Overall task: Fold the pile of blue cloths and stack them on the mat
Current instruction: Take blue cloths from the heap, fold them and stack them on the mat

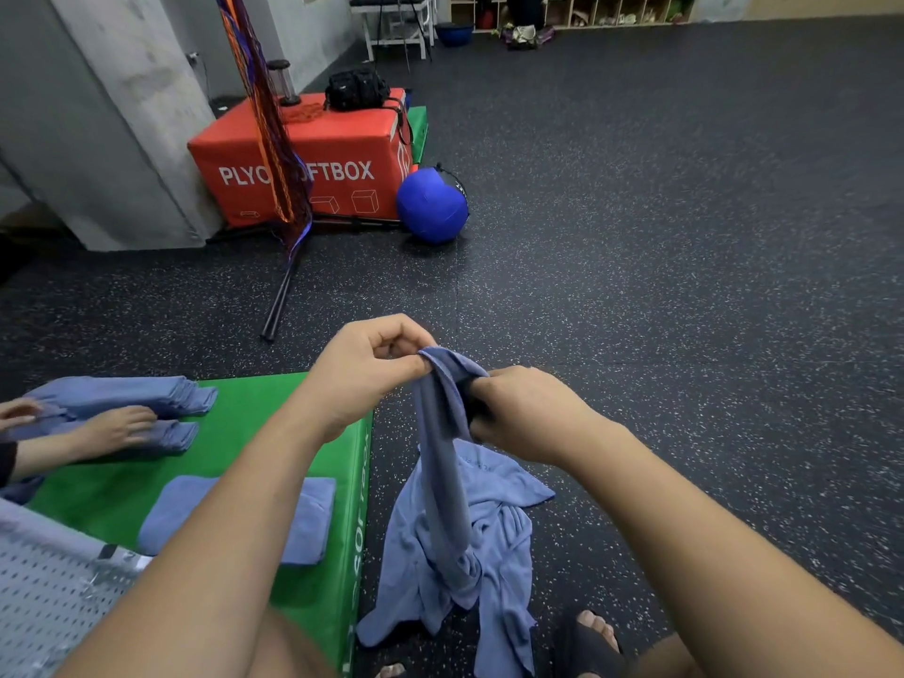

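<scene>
A blue cloth (445, 462) hangs in the air above the floor. My left hand (364, 371) pinches its top edge, and my right hand (526, 413) grips it just beside, fingers curled round the fabric. Under it a loose pile of blue cloths (494, 545) lies on the dark floor. To the left is the green mat (244, 433). One folded blue cloth (313, 516) lies on it near me, partly hidden by my left forearm. Folded stacks of blue cloths (146, 391) sit at its far left.
Another person's hands (115, 428) rest on the folded stacks at the left. A perforated grey seat (44, 594) is at the bottom left. Farther off stand a red plyo box (337, 159), a blue ball (430, 205) and a net stand (279, 305). My sandalled foot (592, 633) is near the pile.
</scene>
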### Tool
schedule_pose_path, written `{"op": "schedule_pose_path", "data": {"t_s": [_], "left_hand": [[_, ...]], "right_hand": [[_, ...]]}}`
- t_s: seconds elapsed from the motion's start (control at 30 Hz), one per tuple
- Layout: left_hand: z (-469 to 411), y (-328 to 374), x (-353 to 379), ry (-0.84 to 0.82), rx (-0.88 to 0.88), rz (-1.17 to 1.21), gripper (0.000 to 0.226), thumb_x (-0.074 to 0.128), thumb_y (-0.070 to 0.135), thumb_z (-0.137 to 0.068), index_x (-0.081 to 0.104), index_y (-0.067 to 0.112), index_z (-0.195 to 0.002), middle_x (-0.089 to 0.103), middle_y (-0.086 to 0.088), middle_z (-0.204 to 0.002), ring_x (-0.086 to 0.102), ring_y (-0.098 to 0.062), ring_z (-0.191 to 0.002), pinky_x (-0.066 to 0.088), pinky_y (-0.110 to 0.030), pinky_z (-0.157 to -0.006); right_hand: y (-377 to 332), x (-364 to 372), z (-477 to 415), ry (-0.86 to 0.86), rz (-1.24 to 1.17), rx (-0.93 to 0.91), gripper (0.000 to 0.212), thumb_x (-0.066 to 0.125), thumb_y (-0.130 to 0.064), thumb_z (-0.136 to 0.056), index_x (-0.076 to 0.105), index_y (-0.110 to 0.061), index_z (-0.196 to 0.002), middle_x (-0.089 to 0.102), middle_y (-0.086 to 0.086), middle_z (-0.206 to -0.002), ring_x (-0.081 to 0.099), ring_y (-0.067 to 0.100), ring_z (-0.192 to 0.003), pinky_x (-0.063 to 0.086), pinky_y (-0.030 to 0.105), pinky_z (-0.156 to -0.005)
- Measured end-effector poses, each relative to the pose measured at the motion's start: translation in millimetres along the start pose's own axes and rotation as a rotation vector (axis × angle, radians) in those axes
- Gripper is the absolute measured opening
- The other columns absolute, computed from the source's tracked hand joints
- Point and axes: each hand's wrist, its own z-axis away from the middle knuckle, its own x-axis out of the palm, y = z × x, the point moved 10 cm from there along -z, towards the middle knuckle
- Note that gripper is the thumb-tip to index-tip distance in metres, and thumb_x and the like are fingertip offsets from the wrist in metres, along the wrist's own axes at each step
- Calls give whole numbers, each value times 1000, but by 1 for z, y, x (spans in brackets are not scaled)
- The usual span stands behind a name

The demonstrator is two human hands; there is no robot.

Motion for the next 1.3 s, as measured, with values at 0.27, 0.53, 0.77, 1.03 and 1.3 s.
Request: {"op": "schedule_pose_path", "data": {"t_s": [0.27,0.53,0.77,1.03,1.3], "left_hand": [[-5,-14,-33,146,-10,-21,17,74,-5,-93,76,12,-96,70,-6,-88,60,-16,-83,49,-38,-85],[-8,-13,-26,136,3,-1,15,74,-4,-94,76,10,-98,70,-10,-90,61,-18,-86,51,-40,-87],[-9,-15,-32,179,0,-17,13,75,0,-94,77,12,-97,70,-6,-85,62,-15,-82,51,-40,-85],[-8,-14,-32,179,8,-37,17,75,-2,-93,77,15,-96,71,-6,-85,63,-16,-82,54,-43,-86],[-8,-7,-24,157,38,-81,20,76,-2,-92,79,18,-95,73,-22,-94,64,-15,-82,56,-46,-88]], "right_hand": [[24,-28,20,-61,-181,42,12,53,-35,-83,48,-26,-89,63,-5,-76,60,26,-74,56,44,-67],[12,-53,24,93,-451,-54,24,77,-20,-83,54,-26,-88,54,-8,-86,55,13,-80,49,38,-73],[-17,-86,31,240,-546,-169,24,77,-7,-72,57,-20,-74,54,-4,-107,58,21,-99,49,34,-86],[-7,-70,25,217,-289,-83,28,72,-18,-89,47,-29,-90,54,-10,-80,54,18,-75,52,43,-67],[-3,-53,24,62,-305,-68,23,73,-19,-89,54,-31,-87,50,-15,-73,50,11,-72,50,40,-66]]}}
